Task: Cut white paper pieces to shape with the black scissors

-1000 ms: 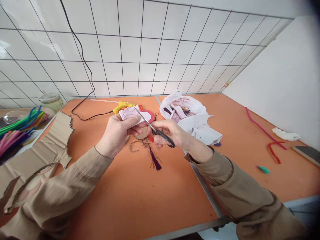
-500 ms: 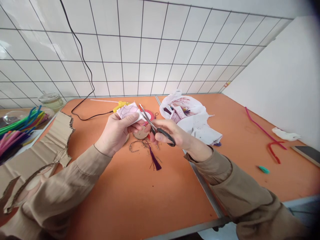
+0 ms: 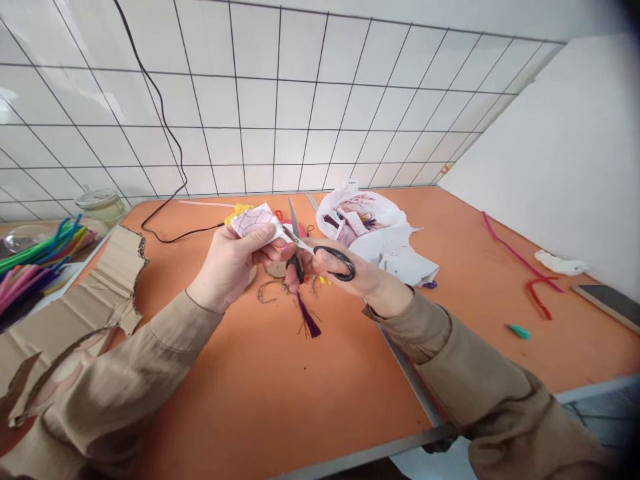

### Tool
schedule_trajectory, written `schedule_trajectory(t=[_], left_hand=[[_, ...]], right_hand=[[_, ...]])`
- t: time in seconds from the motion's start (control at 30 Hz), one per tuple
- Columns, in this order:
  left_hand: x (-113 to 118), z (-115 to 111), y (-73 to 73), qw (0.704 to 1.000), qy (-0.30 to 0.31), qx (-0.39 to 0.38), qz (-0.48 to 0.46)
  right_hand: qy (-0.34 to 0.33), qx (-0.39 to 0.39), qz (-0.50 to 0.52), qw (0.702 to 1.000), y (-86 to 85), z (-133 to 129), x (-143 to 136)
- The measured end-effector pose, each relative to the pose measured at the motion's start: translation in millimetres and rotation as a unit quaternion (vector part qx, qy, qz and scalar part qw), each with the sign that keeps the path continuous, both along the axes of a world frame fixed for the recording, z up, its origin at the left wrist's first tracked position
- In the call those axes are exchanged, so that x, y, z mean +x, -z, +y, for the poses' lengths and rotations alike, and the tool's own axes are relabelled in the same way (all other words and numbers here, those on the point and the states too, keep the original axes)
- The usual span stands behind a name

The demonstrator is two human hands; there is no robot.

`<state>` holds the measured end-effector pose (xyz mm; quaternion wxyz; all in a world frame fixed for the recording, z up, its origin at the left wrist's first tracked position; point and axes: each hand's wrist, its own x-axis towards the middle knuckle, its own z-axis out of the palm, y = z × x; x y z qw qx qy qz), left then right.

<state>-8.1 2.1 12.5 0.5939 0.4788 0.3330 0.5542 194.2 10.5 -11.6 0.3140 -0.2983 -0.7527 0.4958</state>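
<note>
My left hand pinches a small folded pink-and-white cloth with dark lines on it. My right hand has its fingers through the black handles of a pair of scissors. The scissor blades are spread, with one blade at the right edge of the cloth and the other pointing up. Just below the hands a dark purple tassel lies on the orange table. A round brown cardboard piece and scraps are partly hidden behind my fingers.
Behind my left hand is a yellow glue gun with a black cord. A white plastic bag holds cloth pieces. Torn cardboard and coloured pipe cleaners are at left. Red pipe cleaners and a green tuft lie at right.
The scissors have opened wider, one blade now pointing up. My right hand's fingers have spread with the handles. My left hand still holds the cloth; the view has shifted slightly.
</note>
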Motion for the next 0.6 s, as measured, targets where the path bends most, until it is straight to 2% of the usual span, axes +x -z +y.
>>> schedule_trajectory(t=[0.1, 0.13, 0.23, 0.3, 0.37, 0.43, 0.53, 0.6], left_hand=[[-1, 0, -0.8, 1.000, -0.014, -0.010, 0.003], [-1, 0, -1.0, 1.000, -0.014, -0.014, 0.004], [0, -2, -2.0, 1.000, 0.000, -0.025, 0.018], [2, -4, -2.3, 0.999, 0.024, -0.025, 0.033], [5, -7, -1.0, 0.997, 0.055, -0.016, 0.048], [8, -8, 2.7, 0.996, 0.066, -0.004, 0.060], [13, -7, 11.9, 0.995, 0.021, -0.007, 0.094], [15, -5, 18.6, 0.993, -0.016, -0.025, 0.118]], right_hand=[[-0.062, -0.042, 0.069, 0.995, -1.1, 0, -4], [-0.053, -0.039, 0.077, 0.995, -1.8, 0, -6], [0.063, 0.019, 0.034, 0.997, -2.0, 0, -13], [0.167, 0.091, -0.026, 0.981, -0.3, 0, -17], [0.242, 0.185, -0.106, 0.947, 2.1, -1, -19], [0.273, 0.270, -0.205, 0.900, 4.5, -3, -21], [0.263, 0.338, -0.335, 0.839, 8.5, -6, -23], [0.241, 0.355, -0.385, 0.817, 11.8, -8, -24]])
